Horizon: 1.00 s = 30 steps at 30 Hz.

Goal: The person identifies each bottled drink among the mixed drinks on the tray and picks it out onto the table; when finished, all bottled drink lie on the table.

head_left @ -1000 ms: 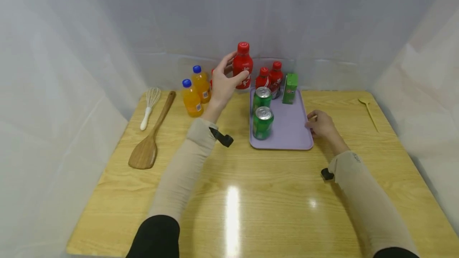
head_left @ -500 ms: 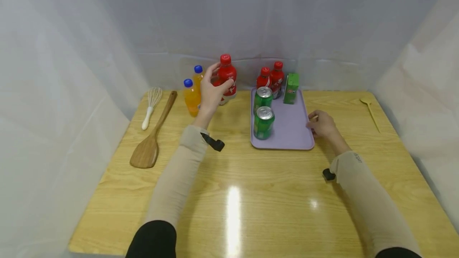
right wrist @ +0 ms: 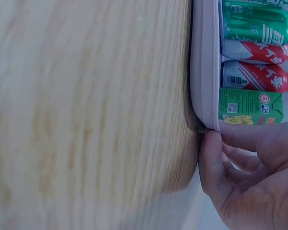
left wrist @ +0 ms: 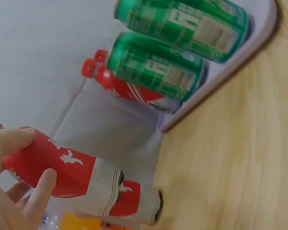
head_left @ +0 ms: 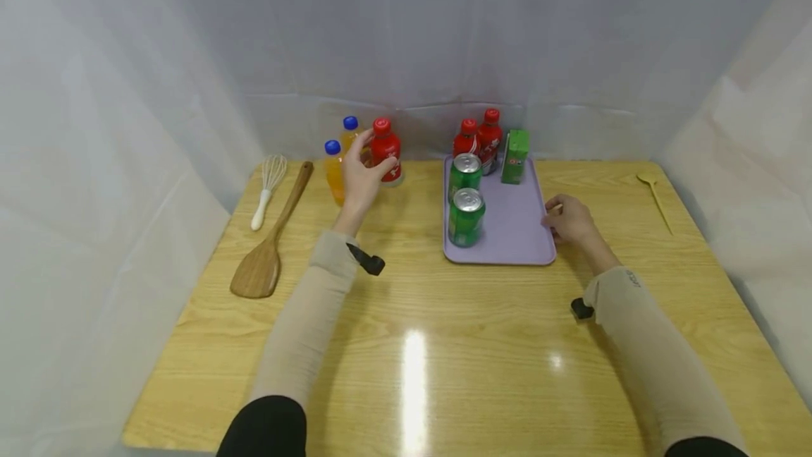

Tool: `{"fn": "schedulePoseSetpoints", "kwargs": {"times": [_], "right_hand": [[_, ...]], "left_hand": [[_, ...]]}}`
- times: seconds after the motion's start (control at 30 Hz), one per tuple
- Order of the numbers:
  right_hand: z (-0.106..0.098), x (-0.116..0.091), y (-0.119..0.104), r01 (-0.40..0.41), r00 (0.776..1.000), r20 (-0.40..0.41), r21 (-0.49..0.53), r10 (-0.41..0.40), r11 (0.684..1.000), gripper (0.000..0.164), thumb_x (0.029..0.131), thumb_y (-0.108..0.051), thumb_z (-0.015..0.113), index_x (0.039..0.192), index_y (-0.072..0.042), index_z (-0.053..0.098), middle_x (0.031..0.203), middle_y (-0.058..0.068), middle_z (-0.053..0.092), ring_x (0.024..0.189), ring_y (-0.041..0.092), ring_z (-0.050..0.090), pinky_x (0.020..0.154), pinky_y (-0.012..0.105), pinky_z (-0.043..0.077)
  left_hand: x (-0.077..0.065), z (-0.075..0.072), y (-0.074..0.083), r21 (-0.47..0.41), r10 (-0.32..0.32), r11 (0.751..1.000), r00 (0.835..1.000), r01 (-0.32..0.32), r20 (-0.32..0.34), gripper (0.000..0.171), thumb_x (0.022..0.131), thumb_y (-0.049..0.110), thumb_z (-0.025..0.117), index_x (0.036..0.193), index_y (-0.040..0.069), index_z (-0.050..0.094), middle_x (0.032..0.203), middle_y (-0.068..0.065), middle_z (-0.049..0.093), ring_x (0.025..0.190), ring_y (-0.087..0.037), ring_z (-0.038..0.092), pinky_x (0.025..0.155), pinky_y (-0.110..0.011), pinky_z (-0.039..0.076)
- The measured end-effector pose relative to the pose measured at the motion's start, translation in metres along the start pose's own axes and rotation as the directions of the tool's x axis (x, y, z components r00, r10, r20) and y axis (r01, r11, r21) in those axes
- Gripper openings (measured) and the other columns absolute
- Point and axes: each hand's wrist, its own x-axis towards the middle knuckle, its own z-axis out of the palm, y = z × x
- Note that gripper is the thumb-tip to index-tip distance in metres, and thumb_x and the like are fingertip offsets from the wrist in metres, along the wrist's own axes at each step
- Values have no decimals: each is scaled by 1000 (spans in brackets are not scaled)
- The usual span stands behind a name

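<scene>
My left hand (head_left: pixel 361 182) grips a red bottle (head_left: pixel 386 150) by its upper body, close to the table at the back. Behind it in the left wrist view shows a second red bottle (left wrist: pixel 129 197), hidden in the head view. Two orange drink bottles (head_left: pixel 335 173) with blue caps stand just left of that hand. At the right edge of the lilac tray (head_left: pixel 507 238), my right hand (head_left: pixel 569 221) pinches the rim between thumb and fingers. On the tray are two green cans (head_left: pixel 466 221), two red bottles (head_left: pixel 490 138) and a green drink carton (head_left: pixel 515 157).
A whisk (head_left: pixel 269 185) and a wooden spatula (head_left: pixel 263 259) lie on the left of the wooden table (head_left: pixel 482 358). Over on the right lies a yellow spoon (head_left: pixel 656 203). White sheeting (head_left: pixel 406 34) surrounds the back and sides.
The left hand has carried the red bottle left and down, from beside the tray to near the orange bottles. The right hand stays on the tray rim.
</scene>
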Motion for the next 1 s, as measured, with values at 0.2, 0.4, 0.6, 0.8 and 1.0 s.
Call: {"fn": "schedulePoseSetpoints", "kwargs": {"times": [0.2, 0.4, 0.6, 0.8, 1.0], "right_hand": [[-1, 0, -1, -3, 1000, 4, 0, 3, 1000, 39, 102, -6, 61, 136, 11, 50, 106, 22, 62, 80, 19, 69, 63, 28, 62], [0, 0, 0, -2, 1000, 4, 9, 2, 1000, 39, 102, -5, 61, 136, 11, 50, 106, 22, 63, 78, 18, 69, 63, 28, 62], [0, 2, 2, 1, 1000, 2, 17, -1, 1000, 39, 102, -5, 62, 136, 11, 51, 105, 21, 65, 75, 15, 68, 63, 28, 62], [0, 3, 4, 0, 1000, 4, 16, 0, 1000, 40, 102, -5, 62, 137, 11, 50, 104, 20, 64, 74, 15, 68, 63, 29, 63], [0, 3, 2, -12, 1000, 0, 10, 12, 1000, 39, 102, -5, 61, 137, 10, 50, 106, 22, 62, 78, 19, 69, 63, 29, 62]], "left_hand": [[-1, -4, -13, 86, 19, 996, 999, -17, -27, 66, 88, 9, 85, 148, 11, 58, 147, -14, 63, 130, -34, 64, 114, -43, 53], [-3, -8, -21, 168, 47, 985, 999, -43, -24, 65, 89, 9, 85, 148, 10, 57, 144, -15, 63, 131, -33, 65, 113, -43, 53], [-4, -11, -30, 222, 31, 975, 999, -25, -22, 66, 90, 11, 84, 149, 10, 54, 145, -14, 63, 132, -33, 63, 112, -45, 53], [-6, -11, -33, 257, 17, 966, 999, -9, -29, 65, 89, 10, 84, 148, 11, 55, 145, -14, 63, 130, -34, 63, 112, -47, 53], [-7, -9, -34, 279, 3, 960, 999, 9, -40, 64, 90, 9, 83, 147, 11, 55, 144, -13, 64, 130, -32, 64, 112, -47, 53]]}}
